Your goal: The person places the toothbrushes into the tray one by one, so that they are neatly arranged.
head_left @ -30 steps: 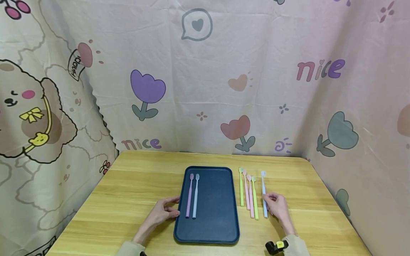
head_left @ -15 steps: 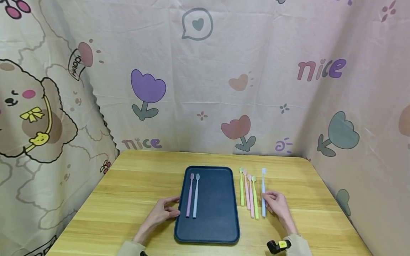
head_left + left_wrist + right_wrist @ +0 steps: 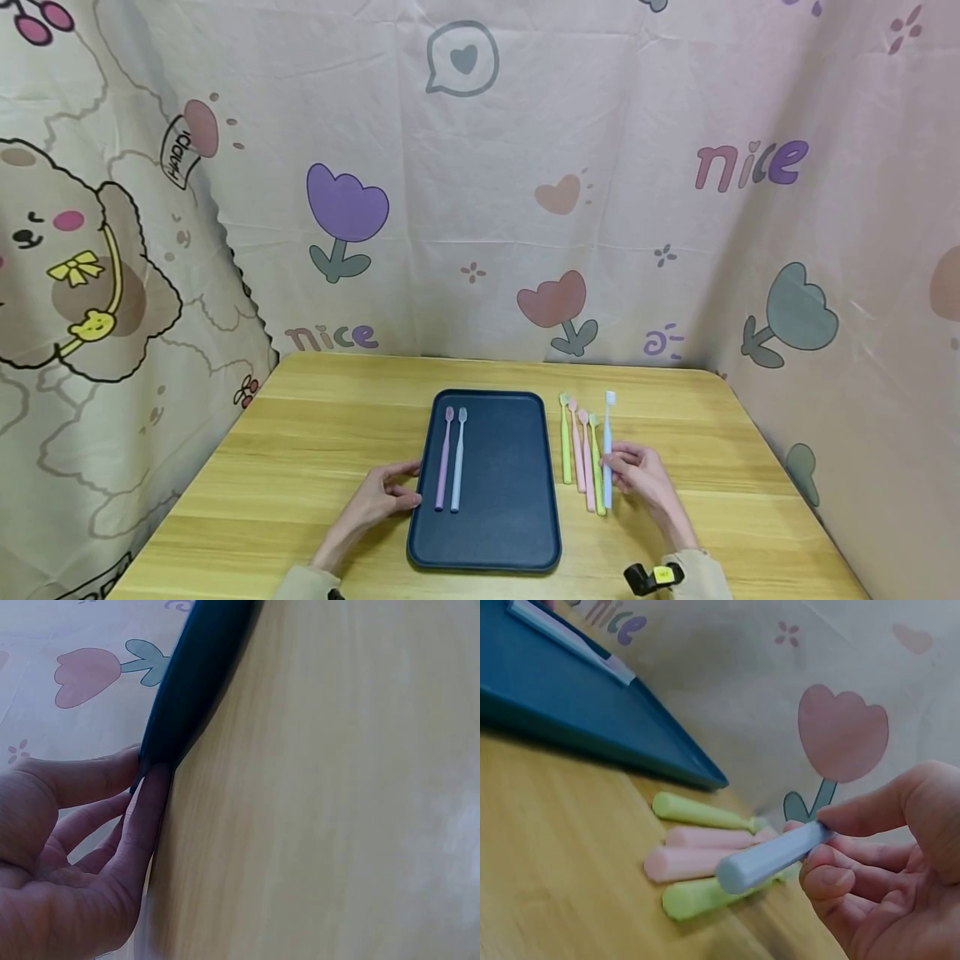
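Note:
My right hand [image 3: 645,482] pinches a light blue toothbrush [image 3: 608,442] by its handle, thumb on one side and fingertips on the other. Its handle end [image 3: 769,859] points toward the camera in the right wrist view, raised off the table. A dark blue tray [image 3: 498,533] lies in front of me, with a purple toothbrush [image 3: 444,467] and a blue toothbrush [image 3: 458,467] side by side on its left part. My left hand [image 3: 381,493] grips the tray's left edge; in the left wrist view, thumb and finger meet on the rim [image 3: 172,712].
Right of the tray, two yellow-green toothbrushes, one a green toothbrush [image 3: 566,450], and two pink toothbrushes, one a pink toothbrush [image 3: 577,454], lie close together on the wooden table [image 3: 300,433]. A printed curtain [image 3: 465,167] hangs behind the table.
My right hand has lifted the light blue toothbrush and moved it slightly left, close to the right-hand green toothbrush. My left hand and the tray have stayed in place.

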Demonstrator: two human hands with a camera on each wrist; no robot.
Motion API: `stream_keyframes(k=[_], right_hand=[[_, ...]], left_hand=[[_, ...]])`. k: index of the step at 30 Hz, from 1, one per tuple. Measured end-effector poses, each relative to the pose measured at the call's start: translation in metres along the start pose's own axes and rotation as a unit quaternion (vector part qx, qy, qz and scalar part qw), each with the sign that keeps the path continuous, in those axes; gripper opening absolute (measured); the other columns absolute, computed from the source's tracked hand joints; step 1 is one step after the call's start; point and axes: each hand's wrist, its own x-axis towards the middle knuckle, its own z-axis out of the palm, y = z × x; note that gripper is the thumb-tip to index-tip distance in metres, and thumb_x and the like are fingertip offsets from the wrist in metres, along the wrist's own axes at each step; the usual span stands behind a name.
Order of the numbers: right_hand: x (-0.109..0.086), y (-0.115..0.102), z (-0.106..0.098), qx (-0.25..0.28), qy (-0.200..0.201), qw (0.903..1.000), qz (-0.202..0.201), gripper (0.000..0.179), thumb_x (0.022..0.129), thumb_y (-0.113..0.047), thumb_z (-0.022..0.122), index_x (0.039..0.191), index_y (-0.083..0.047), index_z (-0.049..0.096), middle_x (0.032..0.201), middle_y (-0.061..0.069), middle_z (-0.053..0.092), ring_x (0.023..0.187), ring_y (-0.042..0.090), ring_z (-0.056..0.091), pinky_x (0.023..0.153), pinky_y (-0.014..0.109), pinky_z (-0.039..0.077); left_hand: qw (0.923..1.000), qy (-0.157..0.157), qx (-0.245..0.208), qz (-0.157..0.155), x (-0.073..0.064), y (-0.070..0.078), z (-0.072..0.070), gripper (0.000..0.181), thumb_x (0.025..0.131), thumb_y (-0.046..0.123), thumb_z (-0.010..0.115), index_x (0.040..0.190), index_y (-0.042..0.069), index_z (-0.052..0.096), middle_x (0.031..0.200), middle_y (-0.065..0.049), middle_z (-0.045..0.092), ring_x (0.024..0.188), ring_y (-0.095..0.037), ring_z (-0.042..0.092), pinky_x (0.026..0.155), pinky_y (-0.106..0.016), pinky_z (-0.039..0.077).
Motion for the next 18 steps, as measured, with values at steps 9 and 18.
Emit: stream_keyframes(k=[9,18], right_hand=[[-0.005,-0.012,0.014,-0.010,-0.024,0.9996,-0.012,0.037,0.093,-0.004,0.065,0.122,0.018,0.058,0.084,0.003,0.070,0.061,0.006,0.055,0.055,0.019,0.045],[-0.003,-0.014,0.035,-0.027,-0.025,0.9989,-0.028,0.026,0.090,-0.004,0.069,0.107,0.015,0.063,0.076,-0.001,0.065,0.063,0.007,0.058,0.059,0.022,0.051]], left_hand=[[1.0000,0.002,0.006,-0.001,0.001,0.000,0.000,0.066,0.085,-0.006,0.071,0.142,-0.020,0.041,0.136,-0.041,0.051,0.094,-0.033,0.073,0.074,-0.022,0.057],[0.9999,0.003,0.011,-0.006,0.001,0.001,0.001,0.066,0.086,-0.004,0.071,0.143,-0.018,0.041,0.137,-0.040,0.050,0.091,-0.019,0.074,0.076,-0.022,0.057]])
